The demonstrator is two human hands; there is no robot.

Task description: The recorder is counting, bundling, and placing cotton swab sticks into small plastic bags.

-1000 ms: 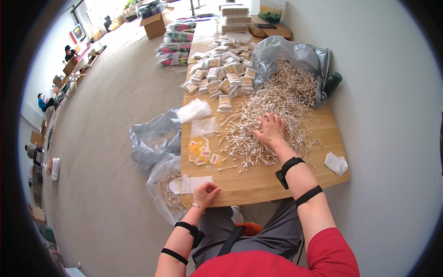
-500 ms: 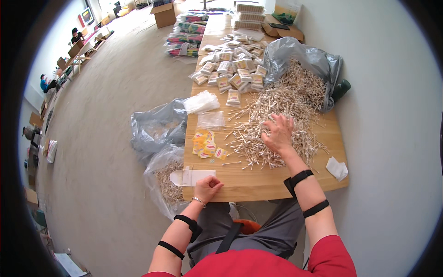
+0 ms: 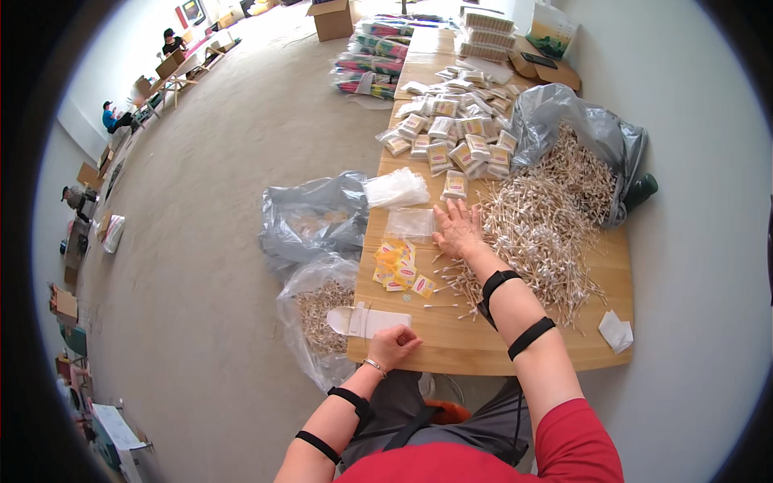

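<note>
My right hand [image 3: 459, 231], fingers spread, lies at the left edge of a big loose pile of cotton swabs [image 3: 543, 229]. Its fingertips reach just short of a filled swab packet [image 3: 455, 185] and lie beside a clear plastic bag [image 3: 410, 224]. My left hand [image 3: 393, 348] is curled closed near the front table edge, next to a white folded strip [image 3: 378, 323]; whatever its fingers may hold is hidden. Yellow-and-white cards [image 3: 394, 264] lie in a small heap between my hands. One single swab [image 3: 440, 305] lies apart on the wood.
Many filled packets [image 3: 463, 129] cover the far table. A grey bag [image 3: 580, 113] spills swabs at the right, by a dark green bottle [image 3: 642, 191]. Empty bags [image 3: 396, 187] are stacked left. A clear sack of swabs [image 3: 318, 314] hangs beside the table. Crumpled tissue [image 3: 616, 331] lies front right.
My right hand has moved left from over the swab pile to its left edge, and its fingers have spread. The whole view has shifted; my left hand stays by the white strip.
</note>
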